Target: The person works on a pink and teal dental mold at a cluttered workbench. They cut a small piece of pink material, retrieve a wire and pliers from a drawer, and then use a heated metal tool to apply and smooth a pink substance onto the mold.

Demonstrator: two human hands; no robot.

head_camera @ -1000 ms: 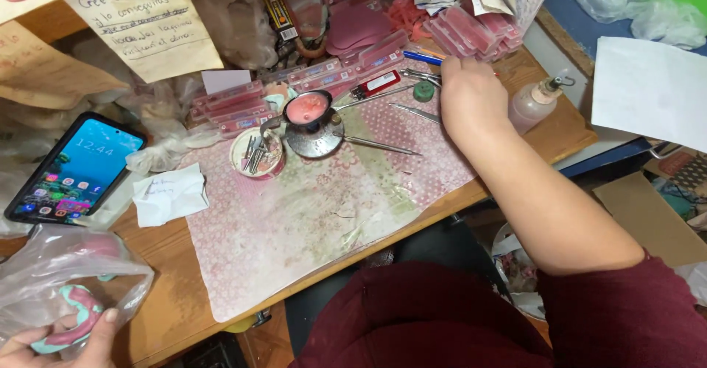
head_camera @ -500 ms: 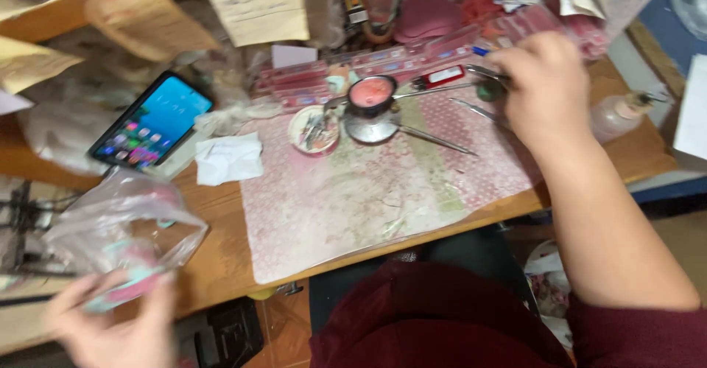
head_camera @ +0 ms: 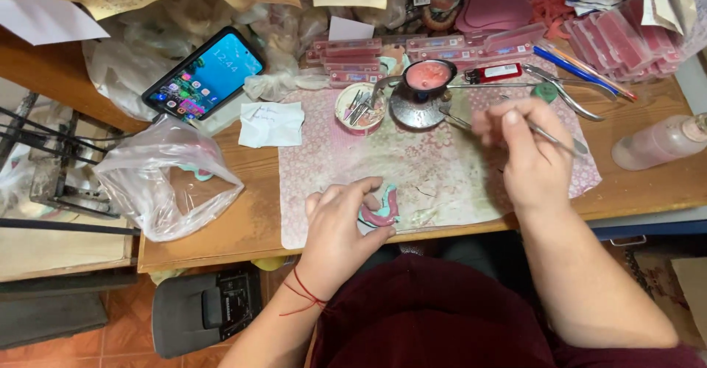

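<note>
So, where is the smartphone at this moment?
In the head view, the smartphone leans at the desk's upper left, screen lit, above the clear plastic bag and left of the small paper note.

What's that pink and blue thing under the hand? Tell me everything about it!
The pink and teal piece is small and curved, a bit like a horseshoe, with a pink part and a teal part. It looks moulded, maybe wax or plastic. It lies flat on the flowery mat near the front edge of the table. The left hand rests on it, fingers covering its left side, so some of it is hidden.
</note>
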